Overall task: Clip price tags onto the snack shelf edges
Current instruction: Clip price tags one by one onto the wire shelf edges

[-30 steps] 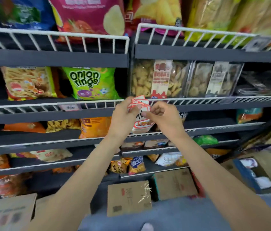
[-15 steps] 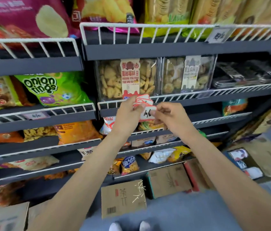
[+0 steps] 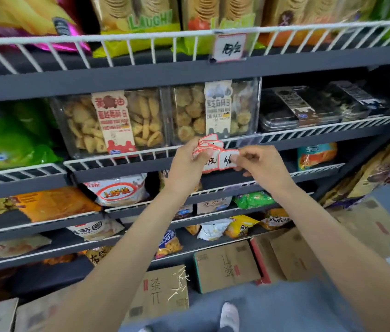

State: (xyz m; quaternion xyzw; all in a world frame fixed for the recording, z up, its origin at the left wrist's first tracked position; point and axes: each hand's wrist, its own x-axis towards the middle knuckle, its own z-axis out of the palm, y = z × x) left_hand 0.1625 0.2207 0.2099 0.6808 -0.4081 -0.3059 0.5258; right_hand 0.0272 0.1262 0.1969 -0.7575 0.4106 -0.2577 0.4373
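- The shelf edge (image 3: 141, 161) runs left to right just behind and slightly above both hands, a white wire rail over a dark strip; its long axis lies across the person's reach, tilting up toward the right; two clear cookie boxes (image 3: 107, 123) sit right behind that rail, above the hands.
- The upper shelf, well above the hands, already carries a clipped tag (image 3: 230, 47) on its rail, up and a little right of both hands; I judge that one done, and the rail at hand level the likely next place, since no tag shows on the stretch near the hands.
- The left hand (image 3: 189, 161) has its fingers curled round a fanned stack of tags (image 3: 209, 146), red-bordered white cards; the stack's top overlaps the rail in view, though whether it touches the rail I cannot tell.
- The right hand (image 3: 263, 164) pinches one tag (image 3: 228, 160) by its right end between thumb and fingertips; that tag lies just right of the stack, touching or nearly touching it, its long side roughly level and parallel to the rail.
- The single tag sits just below the rail, so the coming move, as I judge it, is a short lift up and forward; the right hand is the one placed to make it, the left only feeding cards.
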